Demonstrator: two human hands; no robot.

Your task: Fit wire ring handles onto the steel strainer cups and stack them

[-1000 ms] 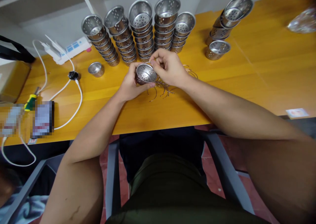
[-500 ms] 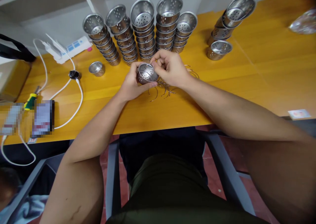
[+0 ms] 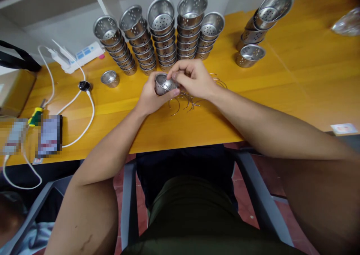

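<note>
My left hand [image 3: 152, 95] is wrapped round a small perforated metal cup [image 3: 162, 83], its mouth tilted toward me and the thumb along the near rim. Over the cup's right side, my right hand [image 3: 189, 77] has its thumb and forefinger pinched together. A thin curved wire handle [image 3: 170, 87] shows across the cup's mouth at those fingertips; its ends are hidden. Under and beside my right hand lie several loose curved wires [image 3: 191, 103] on the table.
Behind my hands stand several stacks of perforated cups [image 3: 161, 30]. Another leaning stack [image 3: 253, 33] is at right, and a single cup [image 3: 110, 78] at left. A power strip [image 3: 84, 56], cables, a screwdriver [image 3: 36, 116] and a phone [image 3: 50, 135] occupy the table's left side.
My right fingertips have shifted slightly left and down over the cup's mouth. The cup has turned a little in my left hand.
</note>
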